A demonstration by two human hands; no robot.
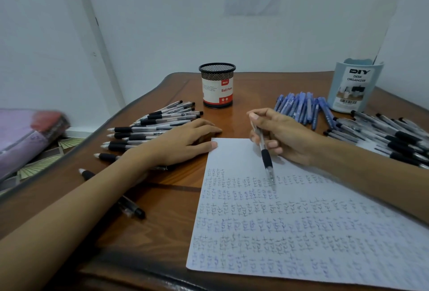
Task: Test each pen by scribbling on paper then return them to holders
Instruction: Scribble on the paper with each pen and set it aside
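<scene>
A white sheet of paper [301, 232] covered with rows of small scribbled words lies on the wooden table. My right hand [285, 135] grips a clear pen with a black grip [267, 158], its tip down on the paper's upper part. My left hand [188, 142] lies flat with fingers straight, its thumb on the paper's top left corner. Under and beside that hand lies a pile of black-grip pens [151, 128]. A black mesh pen holder [217, 85] stands at the back centre, and a light blue desk organizer [352, 88] at the back right.
Blue pens [301, 107] lie heaped left of the organizer, and more black-grip pens [390, 137] spread along the right edge. One loose pen [132, 207] lies under my left forearm. The table's [151, 232] left edge drops to a floor with a purple bundle [25, 137].
</scene>
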